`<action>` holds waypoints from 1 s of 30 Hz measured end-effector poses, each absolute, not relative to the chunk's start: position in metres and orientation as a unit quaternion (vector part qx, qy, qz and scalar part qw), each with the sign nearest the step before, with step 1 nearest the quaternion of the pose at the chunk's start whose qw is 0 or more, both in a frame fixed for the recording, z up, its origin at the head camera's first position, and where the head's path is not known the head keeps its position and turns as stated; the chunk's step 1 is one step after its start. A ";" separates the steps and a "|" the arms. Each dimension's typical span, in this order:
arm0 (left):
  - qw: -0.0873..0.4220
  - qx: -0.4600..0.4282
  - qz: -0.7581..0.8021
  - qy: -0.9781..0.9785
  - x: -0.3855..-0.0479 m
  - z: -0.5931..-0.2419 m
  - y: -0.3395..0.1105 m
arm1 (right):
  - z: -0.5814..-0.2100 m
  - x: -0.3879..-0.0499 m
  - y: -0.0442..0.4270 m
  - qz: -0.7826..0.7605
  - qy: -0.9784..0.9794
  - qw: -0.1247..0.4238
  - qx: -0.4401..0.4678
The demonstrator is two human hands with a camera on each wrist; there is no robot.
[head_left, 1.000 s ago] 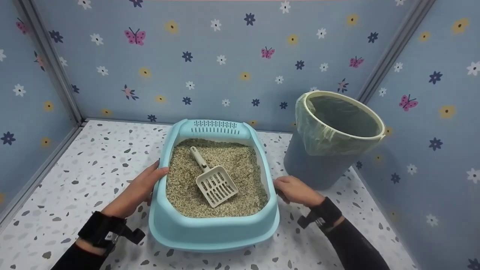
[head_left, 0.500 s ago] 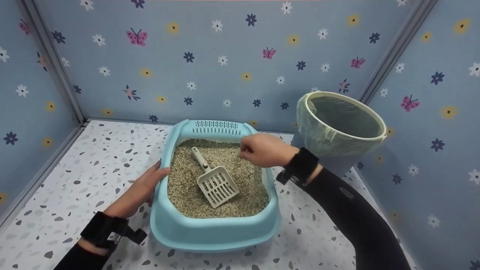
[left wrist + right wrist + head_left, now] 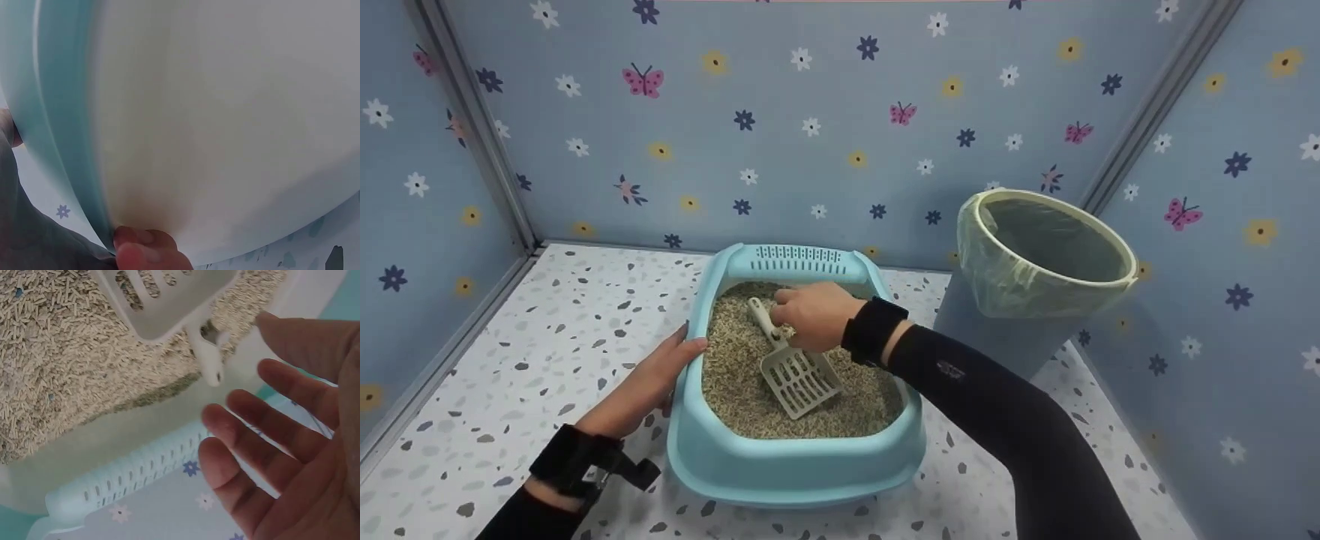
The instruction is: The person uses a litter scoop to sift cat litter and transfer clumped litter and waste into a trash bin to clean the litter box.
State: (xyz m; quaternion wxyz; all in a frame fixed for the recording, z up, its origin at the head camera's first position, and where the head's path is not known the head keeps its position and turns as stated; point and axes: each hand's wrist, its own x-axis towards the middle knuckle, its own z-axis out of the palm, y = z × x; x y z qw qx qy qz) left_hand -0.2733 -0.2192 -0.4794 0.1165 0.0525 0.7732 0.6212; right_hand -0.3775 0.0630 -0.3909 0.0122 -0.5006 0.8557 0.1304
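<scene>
A light blue litter box stands on the speckled surface, holding tan pellet litter. On the litter lies a beige slotted litter scoop, its handle pointing to the far left. My left hand grips the box's left rim, thumb on top; in the left wrist view, fingertips curl against the pale wall under the rim. Over the litter, my right hand is at the scoop's handle. The right wrist view shows its fingers spread and loosely bent, apart from the handle.
A grey-blue bin with a translucent liner folded over its cream rim stands right of the box. Flower-patterned panels enclose the back and both sides. A speckled white surface lies under everything.
My right hand has left the box's right side, risen over the rim and moved left to the scoop's handle. My left hand keeps its grip on the rim.
</scene>
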 end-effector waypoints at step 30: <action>0.121 0.039 0.616 0.778 -0.273 -0.482 -0.221 | -0.428 -0.389 0.047 0.335 0.776 -0.082 -0.528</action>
